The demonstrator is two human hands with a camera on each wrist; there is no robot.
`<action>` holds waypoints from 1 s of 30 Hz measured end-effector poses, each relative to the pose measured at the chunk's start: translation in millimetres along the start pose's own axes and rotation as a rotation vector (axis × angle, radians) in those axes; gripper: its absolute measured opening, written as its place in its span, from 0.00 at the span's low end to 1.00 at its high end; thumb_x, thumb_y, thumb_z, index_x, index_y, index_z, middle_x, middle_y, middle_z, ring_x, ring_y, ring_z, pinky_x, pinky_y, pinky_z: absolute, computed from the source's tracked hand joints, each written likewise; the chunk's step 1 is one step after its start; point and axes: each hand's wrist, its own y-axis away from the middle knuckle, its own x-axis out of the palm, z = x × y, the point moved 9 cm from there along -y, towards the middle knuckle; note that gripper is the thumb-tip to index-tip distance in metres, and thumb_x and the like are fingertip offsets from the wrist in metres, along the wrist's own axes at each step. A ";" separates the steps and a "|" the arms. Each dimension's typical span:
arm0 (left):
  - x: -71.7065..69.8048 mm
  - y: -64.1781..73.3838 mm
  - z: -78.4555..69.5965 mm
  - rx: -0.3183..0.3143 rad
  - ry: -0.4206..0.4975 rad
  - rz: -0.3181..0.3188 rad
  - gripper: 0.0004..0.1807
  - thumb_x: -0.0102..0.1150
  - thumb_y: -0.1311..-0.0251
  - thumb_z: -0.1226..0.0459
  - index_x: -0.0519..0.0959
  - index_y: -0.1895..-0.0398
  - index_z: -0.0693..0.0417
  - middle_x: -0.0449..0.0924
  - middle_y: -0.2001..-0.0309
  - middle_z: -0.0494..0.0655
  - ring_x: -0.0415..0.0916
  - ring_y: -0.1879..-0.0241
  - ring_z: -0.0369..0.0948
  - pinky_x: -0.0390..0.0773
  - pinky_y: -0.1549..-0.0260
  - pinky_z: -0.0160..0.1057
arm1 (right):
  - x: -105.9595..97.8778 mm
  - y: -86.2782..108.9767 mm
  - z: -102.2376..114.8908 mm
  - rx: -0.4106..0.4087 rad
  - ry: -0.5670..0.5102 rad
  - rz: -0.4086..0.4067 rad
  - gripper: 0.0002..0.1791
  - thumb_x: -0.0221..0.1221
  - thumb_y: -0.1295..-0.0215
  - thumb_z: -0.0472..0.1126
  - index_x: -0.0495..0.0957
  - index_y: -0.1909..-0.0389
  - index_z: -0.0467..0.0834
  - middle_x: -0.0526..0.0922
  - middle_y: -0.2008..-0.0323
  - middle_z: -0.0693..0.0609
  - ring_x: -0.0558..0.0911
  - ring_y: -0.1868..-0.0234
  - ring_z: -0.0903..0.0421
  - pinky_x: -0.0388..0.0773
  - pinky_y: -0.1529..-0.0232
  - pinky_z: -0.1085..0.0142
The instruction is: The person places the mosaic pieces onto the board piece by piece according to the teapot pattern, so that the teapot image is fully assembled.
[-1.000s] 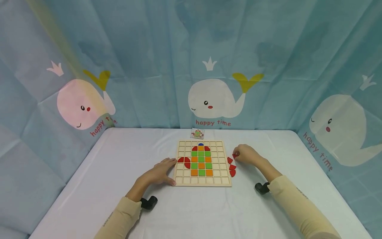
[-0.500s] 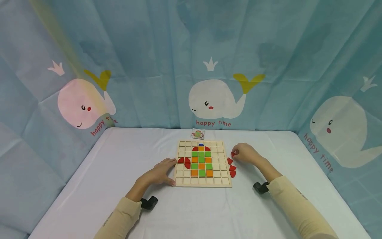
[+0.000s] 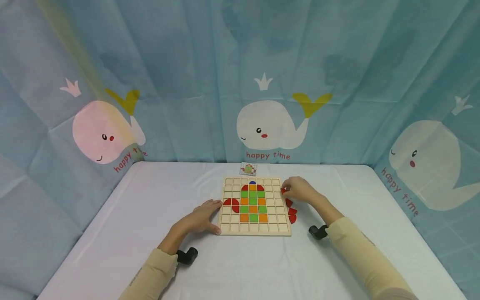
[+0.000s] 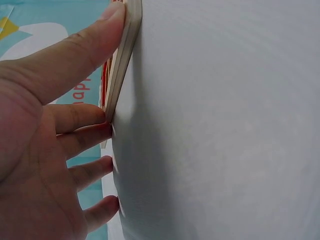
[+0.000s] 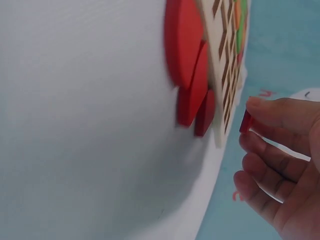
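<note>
My right hand pinches a small red quarter-circle tile between thumb and fingers, over the right edge of the wooden grid board. Several loose red tiles lie along that edge on the cloth. At the board's left side, my left hand has its fingers spread out, with the thumb against the near left corner and fingertips at the edge. Green and orange squares fill the middle columns, a blue piece tops them, and red rounded tiles sit at left.
A small picture card lies behind the board. White cloth covers the table. Blue whale-print curtains stand behind and at both sides.
My right hand has lifted the red tile from the table and carried it left to the board's right edge. My left hand has stayed in place.
</note>
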 end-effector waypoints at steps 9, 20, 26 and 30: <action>1.6 -1.2 2.1 0.005 0.000 -0.003 0.54 0.77 0.57 0.55 0.60 0.27 0.61 0.57 0.25 0.55 0.46 0.23 0.56 0.50 0.28 0.62 | 11.7 -13.2 11.0 0.038 -0.021 0.017 0.16 0.67 0.41 0.41 0.83 0.53 0.39 0.83 0.62 0.48 0.76 0.63 0.54 0.81 0.56 0.61; 1.4 -3.2 2.3 0.012 -0.008 -0.003 0.54 0.77 0.56 0.54 0.59 0.27 0.61 0.56 0.25 0.55 0.45 0.23 0.56 0.50 0.28 0.62 | 25.1 -24.8 29.5 -0.057 0.001 0.040 0.12 0.66 0.40 0.40 0.84 0.57 0.40 0.85 0.64 0.48 0.77 0.65 0.55 0.80 0.55 0.60; 1.9 -3.6 2.6 0.012 -0.011 -0.004 0.53 0.76 0.56 0.55 0.59 0.27 0.60 0.57 0.25 0.55 0.45 0.23 0.56 0.50 0.28 0.63 | 31.1 -29.3 32.3 -0.043 -0.008 0.061 0.13 0.65 0.38 0.41 0.84 0.56 0.39 0.86 0.62 0.47 0.78 0.64 0.55 0.81 0.54 0.60; 2.7 -3.3 4.1 0.005 -0.014 -0.002 0.54 0.76 0.56 0.54 0.59 0.26 0.60 0.56 0.25 0.54 0.45 0.23 0.56 0.50 0.28 0.63 | 34.5 -30.5 33.1 -0.041 -0.015 0.073 0.11 0.64 0.37 0.41 0.85 0.57 0.40 0.86 0.60 0.47 0.79 0.62 0.54 0.81 0.51 0.58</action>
